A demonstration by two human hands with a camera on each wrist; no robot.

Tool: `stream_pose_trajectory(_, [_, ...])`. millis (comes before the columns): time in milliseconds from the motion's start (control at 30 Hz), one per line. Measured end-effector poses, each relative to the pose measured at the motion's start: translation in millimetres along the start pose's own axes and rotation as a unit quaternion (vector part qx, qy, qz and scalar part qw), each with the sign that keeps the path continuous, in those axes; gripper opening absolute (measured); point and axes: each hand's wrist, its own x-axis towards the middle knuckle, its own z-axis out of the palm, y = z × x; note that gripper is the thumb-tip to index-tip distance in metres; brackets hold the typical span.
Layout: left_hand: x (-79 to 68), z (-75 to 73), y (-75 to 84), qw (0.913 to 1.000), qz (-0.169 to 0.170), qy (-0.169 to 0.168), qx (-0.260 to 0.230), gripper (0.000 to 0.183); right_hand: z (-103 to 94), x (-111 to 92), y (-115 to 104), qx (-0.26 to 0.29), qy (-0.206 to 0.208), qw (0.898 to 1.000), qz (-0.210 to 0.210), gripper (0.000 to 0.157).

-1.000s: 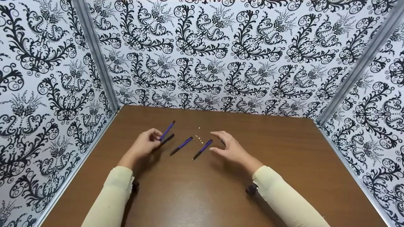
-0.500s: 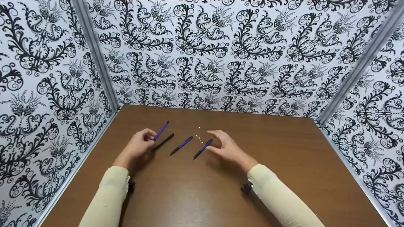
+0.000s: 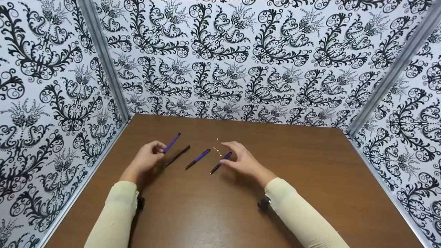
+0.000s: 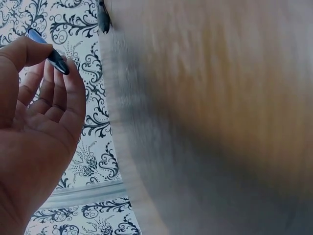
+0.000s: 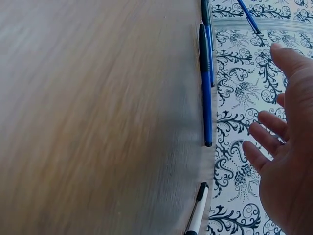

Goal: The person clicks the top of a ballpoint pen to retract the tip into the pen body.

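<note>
My left hand [image 3: 149,157] pinches a blue pen with black ends [image 3: 172,142] between thumb and fingers, raised off the table with its far end slanting up. In the left wrist view the dark tip of that held pen [image 4: 59,62] points out past the thumb. A black pen [image 3: 177,156] lies just right of this hand. Beside it rests a second blue pen [image 3: 197,159]. Over a third blue pen [image 3: 220,163] hovers my right hand [image 3: 243,160], its thumb overlapping the pen and its fingers spread apart. The right wrist view shows no contact between hand and pen [image 5: 206,98].
A white pen with black parts [image 5: 198,210] lies on the brown table [image 3: 206,213], low in the right wrist view; the right hand hides that spot in the head view. Small white specks [image 3: 217,150] show mid-table. Patterned walls [image 3: 220,62] enclose the back and sides.
My left hand has moved left with the blue pen, away from the black pen, which now shows whole. The right hand has shifted left over the nearest blue pen.
</note>
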Motion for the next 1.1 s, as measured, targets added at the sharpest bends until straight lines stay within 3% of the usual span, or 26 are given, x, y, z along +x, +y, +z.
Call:
stream_pose_trajectory(667, [-4.0, -13.6, -11.2, 0.9998, 0.002, 0.011, 0.018, 0.025, 4.0, 3.9, -10.0, -0.002, -0.008, 1.000, 0.005, 0.070])
stream_pose_trajectory(1100, [-5.6, -20.7, -15.0, 0.9981, -0.039, 0.006, 0.048, 0.023, 6.1, 5.6, -10.9, 0.005, -0.011, 1.000, 0.006, 0.071])
